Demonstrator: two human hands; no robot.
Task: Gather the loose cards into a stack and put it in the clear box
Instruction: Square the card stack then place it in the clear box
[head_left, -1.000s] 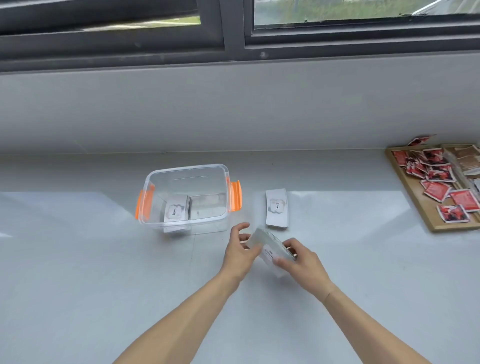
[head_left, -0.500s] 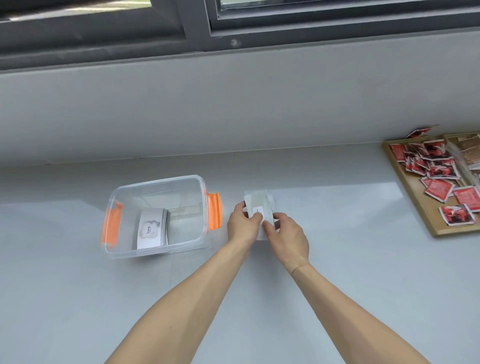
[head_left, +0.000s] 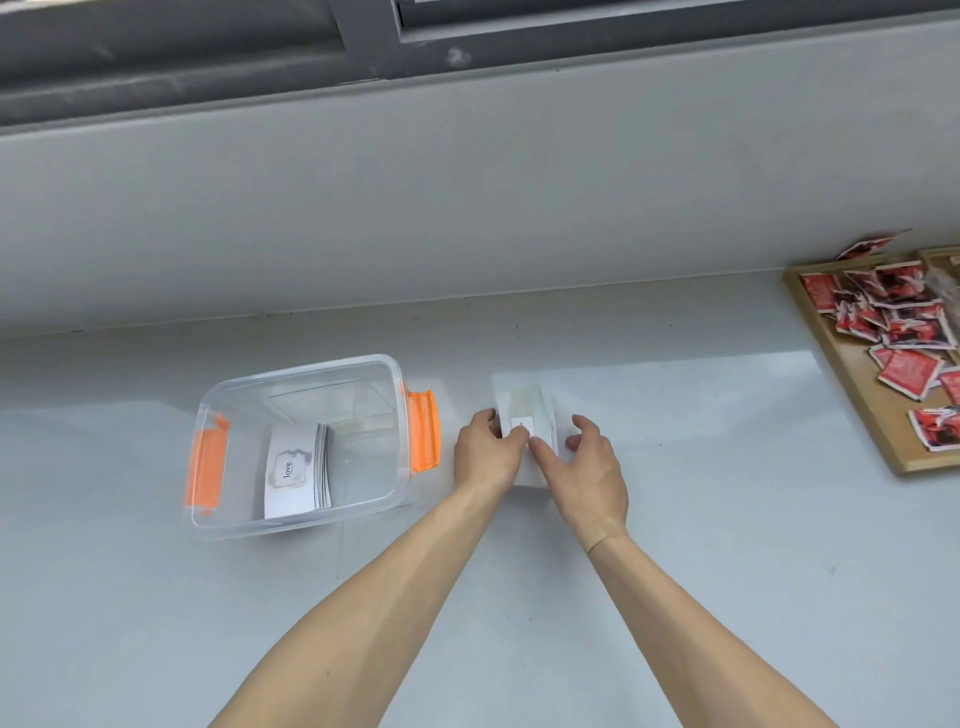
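Note:
A clear box (head_left: 306, 370) with orange side latches stands on the white surface at the left. Inside it lies a stack of white cards (head_left: 295, 470) whose top card reads "love". Just right of the box, a second stack of white cards (head_left: 531, 408) lies on the surface. My left hand (head_left: 483, 449) pinches the left edge of this stack. My right hand (head_left: 589, 467) grips it from the right, thumb on top and fingers spread along the right side. The near half of the stack is hidden under my hands.
A wooden tray (head_left: 857, 387) with several red packets (head_left: 909, 332) sits at the far right. A grey wall under a window frame rises behind the surface. The box's right latch (head_left: 423, 436) is close to my left hand.
My hands carried the cards they held away from me and set them on the stack lying right of the box. Both hands now rest on that combined stack.

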